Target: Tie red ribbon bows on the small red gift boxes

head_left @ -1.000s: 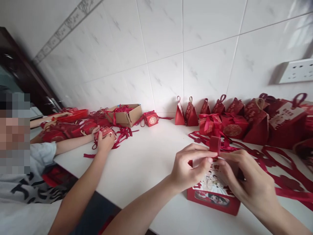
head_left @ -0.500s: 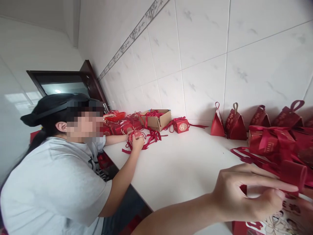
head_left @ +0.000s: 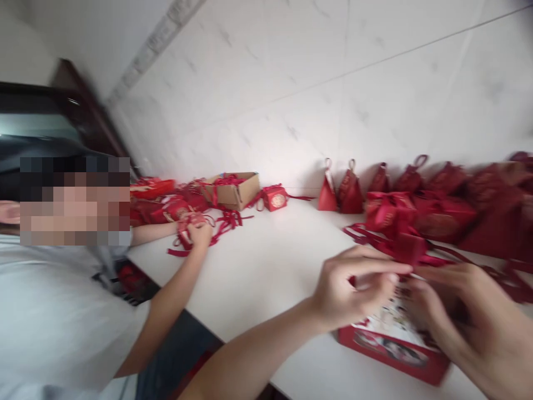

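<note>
Low at the right stands a red gift box [head_left: 395, 353] with a white illustrated panel and an oval picture on its lower edge. My left hand [head_left: 352, 286] is at the box's top from the left, thumb and index finger closed on its upper edge. From the right, my right hand [head_left: 470, 311] meets it there, its thumb and fingers also gripping the top. A wide red ribbon loop [head_left: 408, 250] rises just above my fingertips. My fingers hide where the loop joins the box, and motion blurs the right hand.
Red ribbon-tied boxes [head_left: 443, 214] and triangular boxes [head_left: 350, 191] line the tiled wall. A co-worker [head_left: 62, 311] sits at the left, handling a small red box [head_left: 192, 222]. Farther back are a cardboard box [head_left: 247, 191] of ribbons and a lone red box [head_left: 275, 198].
My view has swung right, so everything sits farther left. My right hand, barely visible before, now shows at the gift box, and more of the box is seen.
</note>
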The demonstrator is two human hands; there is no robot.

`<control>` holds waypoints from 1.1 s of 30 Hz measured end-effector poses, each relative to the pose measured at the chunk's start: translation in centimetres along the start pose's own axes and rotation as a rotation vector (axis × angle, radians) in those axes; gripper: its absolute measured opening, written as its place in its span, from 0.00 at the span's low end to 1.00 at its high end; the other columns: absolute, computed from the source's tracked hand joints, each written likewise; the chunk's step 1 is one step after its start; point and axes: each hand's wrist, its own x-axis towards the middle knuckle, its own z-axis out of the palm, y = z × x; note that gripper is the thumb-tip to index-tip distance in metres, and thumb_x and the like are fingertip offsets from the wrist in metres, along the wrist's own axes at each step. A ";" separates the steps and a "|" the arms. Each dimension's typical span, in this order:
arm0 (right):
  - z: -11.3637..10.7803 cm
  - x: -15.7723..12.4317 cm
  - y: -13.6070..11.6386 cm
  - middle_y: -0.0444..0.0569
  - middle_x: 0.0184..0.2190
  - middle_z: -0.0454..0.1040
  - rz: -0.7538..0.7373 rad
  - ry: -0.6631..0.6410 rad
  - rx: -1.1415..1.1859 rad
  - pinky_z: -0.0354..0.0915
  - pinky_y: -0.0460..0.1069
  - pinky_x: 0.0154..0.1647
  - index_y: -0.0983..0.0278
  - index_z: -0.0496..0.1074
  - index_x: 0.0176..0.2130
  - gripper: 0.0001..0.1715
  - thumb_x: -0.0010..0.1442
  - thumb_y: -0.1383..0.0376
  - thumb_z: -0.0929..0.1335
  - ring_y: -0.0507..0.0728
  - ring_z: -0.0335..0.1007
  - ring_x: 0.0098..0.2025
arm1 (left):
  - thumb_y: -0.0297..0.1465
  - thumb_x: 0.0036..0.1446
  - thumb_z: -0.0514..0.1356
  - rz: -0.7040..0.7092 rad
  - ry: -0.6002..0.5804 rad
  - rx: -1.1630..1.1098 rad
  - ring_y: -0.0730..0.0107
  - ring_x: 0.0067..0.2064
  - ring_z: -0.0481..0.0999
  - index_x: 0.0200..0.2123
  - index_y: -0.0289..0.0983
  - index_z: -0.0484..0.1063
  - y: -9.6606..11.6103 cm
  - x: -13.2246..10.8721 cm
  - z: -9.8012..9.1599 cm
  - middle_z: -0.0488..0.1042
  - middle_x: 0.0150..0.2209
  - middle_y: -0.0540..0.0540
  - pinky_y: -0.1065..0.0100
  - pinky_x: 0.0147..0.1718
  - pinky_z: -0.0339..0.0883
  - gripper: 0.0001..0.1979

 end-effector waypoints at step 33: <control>-0.1 1.1 -1.4 0.43 0.28 0.64 0.016 0.018 0.025 0.61 0.47 0.27 0.62 0.66 0.40 0.06 0.62 0.72 0.64 0.51 0.62 0.28 | 0.22 0.55 0.60 -0.017 -0.033 -0.035 0.73 0.37 0.77 0.38 0.38 0.77 -0.2 0.6 -0.4 0.78 0.35 0.47 0.75 0.34 0.73 0.09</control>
